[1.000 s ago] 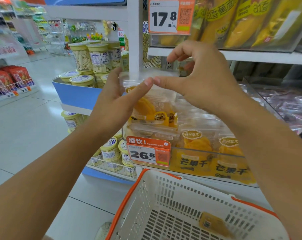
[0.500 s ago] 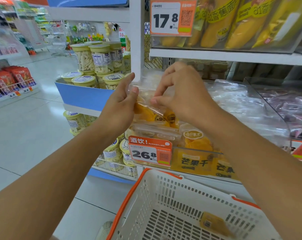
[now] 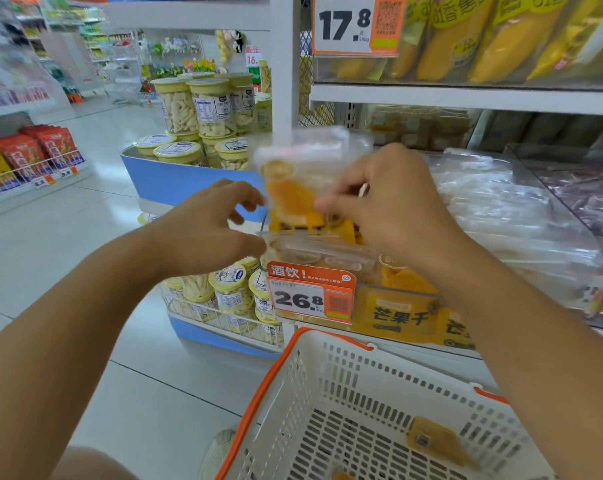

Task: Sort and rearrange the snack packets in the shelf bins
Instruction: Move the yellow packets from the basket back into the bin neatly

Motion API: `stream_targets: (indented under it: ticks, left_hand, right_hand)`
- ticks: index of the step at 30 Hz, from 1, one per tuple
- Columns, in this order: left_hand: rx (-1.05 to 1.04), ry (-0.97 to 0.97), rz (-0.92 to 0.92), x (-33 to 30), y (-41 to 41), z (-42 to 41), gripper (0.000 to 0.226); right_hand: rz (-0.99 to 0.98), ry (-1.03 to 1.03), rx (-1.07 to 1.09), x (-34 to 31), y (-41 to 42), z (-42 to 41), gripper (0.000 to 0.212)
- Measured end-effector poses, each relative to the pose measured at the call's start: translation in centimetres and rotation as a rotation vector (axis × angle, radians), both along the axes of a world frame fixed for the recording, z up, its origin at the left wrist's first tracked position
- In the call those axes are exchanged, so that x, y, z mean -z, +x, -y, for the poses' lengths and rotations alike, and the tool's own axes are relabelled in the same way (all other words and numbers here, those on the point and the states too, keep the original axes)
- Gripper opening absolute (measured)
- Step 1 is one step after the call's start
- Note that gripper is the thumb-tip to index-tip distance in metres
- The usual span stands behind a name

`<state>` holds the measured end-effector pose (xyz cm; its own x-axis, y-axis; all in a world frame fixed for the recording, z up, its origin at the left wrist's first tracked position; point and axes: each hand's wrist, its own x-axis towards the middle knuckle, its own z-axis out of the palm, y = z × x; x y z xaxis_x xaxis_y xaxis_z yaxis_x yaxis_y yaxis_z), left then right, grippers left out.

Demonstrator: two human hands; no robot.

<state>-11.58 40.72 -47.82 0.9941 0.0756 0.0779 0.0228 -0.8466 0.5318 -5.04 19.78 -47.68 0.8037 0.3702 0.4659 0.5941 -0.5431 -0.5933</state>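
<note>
This is a shop aisle with a shiny white tiled floor (image 3: 95,244) and white metal shelves (image 3: 466,97). The right hand (image 3: 393,206) pinches a see-through plastic snack packet with orange fruit slices inside (image 3: 293,192). It holds the packet upright, just above the front left corner of the clear plastic shelf bin (image 3: 521,216). The packet looks blurry. The left hand (image 3: 206,230) is just beside the packet on its left, with fingers loosely curled and spread. It looks like it holds nothing. More packets of orange fruit (image 3: 327,251) lie in the bin under the hands. An orange and white price tag (image 3: 310,296) on the bin front reads 26.8. Below, near the person, is a white plastic basket with an orange rim (image 3: 327,393), and 1 small yellow packet (image 3: 438,445) lies inside it. On the shelf above, big yellow bags (image 3: 483,36) sit behind a price tag that reads 17.8 (image 3: 355,24). To the left, tall clear tubs with pale yellow lids (image 3: 210,105) stand on a blue stand (image 3: 175,181). Red snack bags (image 3: 33,150) sit on a far rack.
</note>
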Motion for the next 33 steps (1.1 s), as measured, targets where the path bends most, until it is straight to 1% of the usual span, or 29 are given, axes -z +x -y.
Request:
stream_targets:
  ticks: [1,3,5,6,8,10,12,14,17,19,21,22,24,25,26,27,28,30,31,33]
  left_hand:
    - [-0.006,0.031,0.022,0.0,0.0,-0.4,0.040]
    - [0.005,-0.048,0.053,0.4,0.2,-0.7,0.030]
    - [-0.005,-0.116,0.098,0.9,0.7,-0.3,0.017]
    - [-0.021,-0.132,0.136,1.1,1.0,0.0,0.015]
    - [-0.047,-0.178,0.211,1.3,1.6,0.7,0.019]
    - [-0.076,-0.229,0.249,1.5,2.0,1.3,0.022]
    - [-0.106,-0.268,0.257,1.7,2.4,1.6,0.021]
    - [-0.121,-0.325,0.248,1.7,2.7,1.5,0.017]
    - [-0.110,-0.422,0.214,1.6,2.8,0.8,0.012]
    - [-0.090,-0.486,0.180,1.4,2.5,0.6,0.009]
    - [-0.079,-0.548,0.146,1.2,2.2,0.5,0.007]
    - [-0.093,-0.588,0.133,1.1,2.1,0.5,0.009]
    - [-0.136,-0.725,0.112,0.5,1.9,0.3,0.019]
    - [-0.142,-0.785,0.103,0.2,1.7,0.4,0.026]
    - [-0.128,-0.801,0.108,0.0,1.5,0.5,0.032]
    - [-0.096,-0.739,0.137,0.0,1.3,0.6,0.038]
    - [-0.053,-0.604,0.189,0.1,1.1,0.9,0.043]
    - [0.006,-0.318,0.301,0.3,0.8,1.7,0.043]
    - [-0.001,-0.245,0.330,0.3,0.8,1.9,0.041]
    - [-0.036,-0.194,0.312,0.3,1.2,2.0,0.040]
  right_hand:
    - [0.022,0.079,0.010,-0.5,0.0,0.2,0.010]
    - [0.026,0.252,-0.004,-1.8,-0.1,1.2,0.006]
    - [0.003,0.364,-0.056,-2.8,-0.1,2.2,0.006]
    - [0.006,0.393,-0.078,-3.0,-0.1,2.6,0.006]
    - [-0.004,0.458,-0.124,-3.0,-0.3,3.1,0.005]
    - [-0.061,0.515,-0.150,-2.7,-0.6,3.2,0.007]
    - [-0.102,0.502,-0.138,-2.0,-0.5,3.0,0.004]
    - [-0.115,0.417,-0.106,-1.0,-0.3,2.4,0.005]
    - [-0.077,0.239,-0.048,0.9,-0.5,1.3,0.007]
    - [-0.039,0.164,0.038,1.5,-0.8,0.6,0.010]
    - [-0.013,0.163,0.121,1.5,-1.0,0.1,0.014]
    - [-0.012,0.203,0.138,1.4,-1.1,-0.1,0.015]
    - [-0.038,0.307,0.147,1.3,-1.2,-0.4,0.017]
    - [-0.047,0.320,0.145,1.3,-1.2,-0.5,0.017]
    - [-0.053,0.298,0.139,1.3,-1.3,-0.6,0.017]
    - [-0.064,0.253,0.138,1.4,-1.4,-0.5,0.016]
    - [-0.086,0.197,0.141,1.4,-1.4,-0.3,0.016]
    - [-0.137,0.089,0.160,1.0,-1.4,0.4,0.019]
    - [-0.144,0.064,0.157,0.7,-1.4,0.7,0.021]
    - [-0.145,0.128,0.111,-0.3,-1.3,1.4,0.028]
